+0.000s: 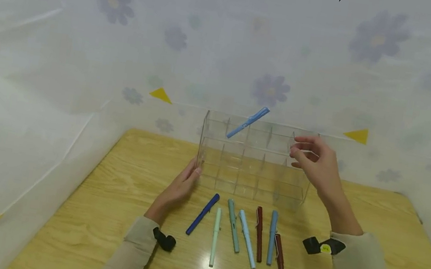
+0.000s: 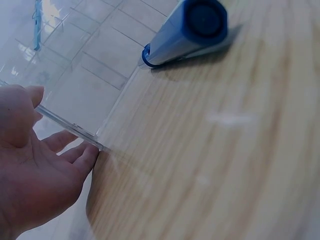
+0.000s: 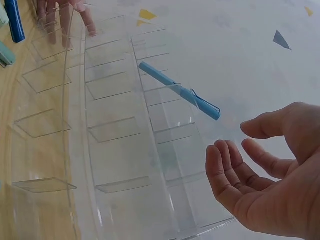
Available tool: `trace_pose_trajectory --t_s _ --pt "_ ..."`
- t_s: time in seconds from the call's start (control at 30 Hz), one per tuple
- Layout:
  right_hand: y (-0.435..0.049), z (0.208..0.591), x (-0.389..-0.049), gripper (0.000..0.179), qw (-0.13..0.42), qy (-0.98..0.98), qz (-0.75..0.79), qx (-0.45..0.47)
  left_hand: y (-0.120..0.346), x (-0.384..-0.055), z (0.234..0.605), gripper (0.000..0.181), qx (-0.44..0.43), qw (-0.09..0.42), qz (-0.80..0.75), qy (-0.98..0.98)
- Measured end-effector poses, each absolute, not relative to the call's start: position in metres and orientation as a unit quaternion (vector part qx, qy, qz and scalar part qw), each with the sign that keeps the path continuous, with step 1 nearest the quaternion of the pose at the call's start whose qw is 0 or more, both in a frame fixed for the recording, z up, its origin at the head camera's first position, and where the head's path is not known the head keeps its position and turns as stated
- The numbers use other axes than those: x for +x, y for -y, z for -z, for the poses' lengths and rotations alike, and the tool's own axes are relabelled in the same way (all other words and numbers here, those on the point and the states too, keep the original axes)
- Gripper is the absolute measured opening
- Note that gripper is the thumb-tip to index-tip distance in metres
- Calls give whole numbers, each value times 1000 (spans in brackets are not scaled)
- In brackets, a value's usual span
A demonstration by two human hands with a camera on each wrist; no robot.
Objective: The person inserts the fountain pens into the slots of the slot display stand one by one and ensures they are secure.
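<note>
Fingers of the right hand (image 1: 315, 161) are loosely bent, a gap seen between thumb and fingertips, nothing held; the hand is positioned at the right end of the clear rack (image 1: 248, 176). By the left hand (image 1: 180, 187) the rack's left edge is gripped, thumb and fingers set on opposite sides. One light blue pen (image 1: 248, 122) is slanted across the rack's top row, just left of centre, clip end right. Seven more are laid nearer on the table (image 1: 145, 156), dark blue pen (image 1: 202, 214) at left, dark red pen (image 1: 281, 268) at right.
</note>
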State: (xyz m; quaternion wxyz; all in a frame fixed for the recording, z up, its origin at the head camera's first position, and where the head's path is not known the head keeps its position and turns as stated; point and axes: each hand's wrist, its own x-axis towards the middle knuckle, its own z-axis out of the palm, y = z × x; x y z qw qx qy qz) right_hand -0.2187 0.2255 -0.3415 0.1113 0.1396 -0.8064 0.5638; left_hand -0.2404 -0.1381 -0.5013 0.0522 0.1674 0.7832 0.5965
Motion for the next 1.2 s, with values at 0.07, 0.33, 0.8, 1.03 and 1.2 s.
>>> trace_pose_trajectory --t_s 0.07,0.33,0.8,1.03,1.2 --pt "-227 347 -210 34 108 808 -563 135 138 -241 501 58 165 52 -595 -785" --pt "-229 375 -177 38 95 811 -567 106 142 -240 499 59 177 46 -598 -780" --pt "-242 417 -130 38 74 818 -566 76 139 -238 501 59 180 47 -594 -782" --pt "-245 437 -114 37 52 824 -562 52 138 -236 500 60 179 50 -586 -789" --pt "-244 456 -107 38 28 834 -549 46 139 -235 498 59 162 55 -593 -787"
